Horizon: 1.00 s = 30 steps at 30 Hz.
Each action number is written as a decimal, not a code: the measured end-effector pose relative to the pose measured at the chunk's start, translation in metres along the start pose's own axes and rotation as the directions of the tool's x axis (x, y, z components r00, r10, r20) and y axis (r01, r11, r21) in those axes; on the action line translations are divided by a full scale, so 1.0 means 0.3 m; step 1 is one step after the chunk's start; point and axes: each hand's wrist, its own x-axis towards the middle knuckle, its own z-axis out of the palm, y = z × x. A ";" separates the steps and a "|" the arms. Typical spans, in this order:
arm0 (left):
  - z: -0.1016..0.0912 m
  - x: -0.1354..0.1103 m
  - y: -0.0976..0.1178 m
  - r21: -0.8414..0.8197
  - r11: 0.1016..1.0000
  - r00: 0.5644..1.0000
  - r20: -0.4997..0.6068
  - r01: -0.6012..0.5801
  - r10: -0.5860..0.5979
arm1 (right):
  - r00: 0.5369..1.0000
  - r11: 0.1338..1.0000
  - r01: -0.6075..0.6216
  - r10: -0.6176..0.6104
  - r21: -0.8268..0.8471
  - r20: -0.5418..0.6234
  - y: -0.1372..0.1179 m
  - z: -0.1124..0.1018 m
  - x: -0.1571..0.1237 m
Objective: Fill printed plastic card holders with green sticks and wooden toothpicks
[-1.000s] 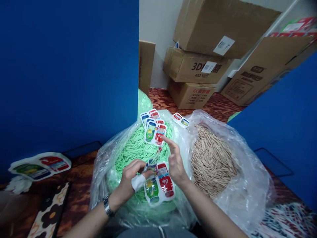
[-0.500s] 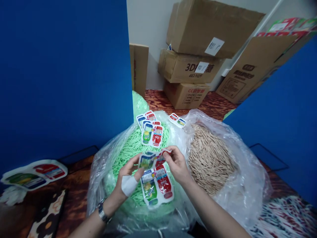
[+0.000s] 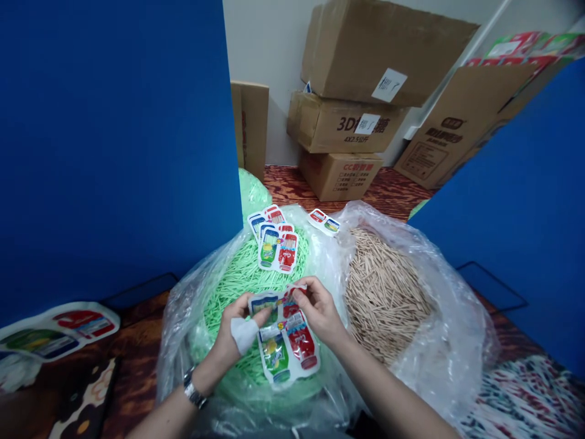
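Observation:
Both hands hold one printed candy pouch [image 3: 265, 301] by its top edge, with a green soda can and a red cola can pictured on it. My left hand [image 3: 232, 332], with a white dressing at the thumb, is closed on the left side. My right hand [image 3: 320, 310] pinches the right corner. A second similar pouch [image 3: 275, 353] lies just below and partly under the held one. All of this is above a clear plastic bag of thin green sticks [image 3: 228, 283]. Several more pouches [image 3: 277, 249] lie overlapped on the far part of the green sticks.
Right of it stands a bag of brown sticks [image 3: 384, 292]; a single pouch [image 3: 324, 222] lies between the bags. Stacked cartons [image 3: 340, 177] stand behind. Blue panels [image 3: 114, 140] flank both sides. Multicoloured sticks [image 3: 525, 399] lie at lower right, a patterned phone-like object [image 3: 86, 405] at lower left.
The held pouch has come down slightly and tilted, so its printed face shows more. Both hands keep their hold. The view has shifted a little.

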 end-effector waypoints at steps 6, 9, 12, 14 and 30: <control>-0.013 0.074 0.005 0.019 1.000 0.989 -0.150 -0.009 0.012 | 0.991 0.987 0.046 -0.026 -0.152 0.129 0.001 -0.004 0.078; -0.009 0.109 0.037 0.253 0.952 0.935 -0.265 -0.171 0.238 | 0.996 0.968 0.091 -0.086 -0.233 0.033 0.028 -0.008 0.205; -0.006 0.104 0.050 0.491 0.807 0.898 -0.100 -0.329 0.428 | 0.992 0.907 0.084 -0.113 -0.413 -0.047 0.058 -0.019 0.355; -0.013 0.082 0.035 0.525 0.753 0.898 0.049 -0.396 0.438 | 0.985 0.816 0.081 -0.155 -0.573 -0.082 0.069 -0.030 0.421; -0.101 -0.025 -0.033 0.461 0.861 0.973 0.028 -0.216 0.229 | 0.882 0.509 0.380 0.054 -0.773 0.469 0.141 -0.089 0.095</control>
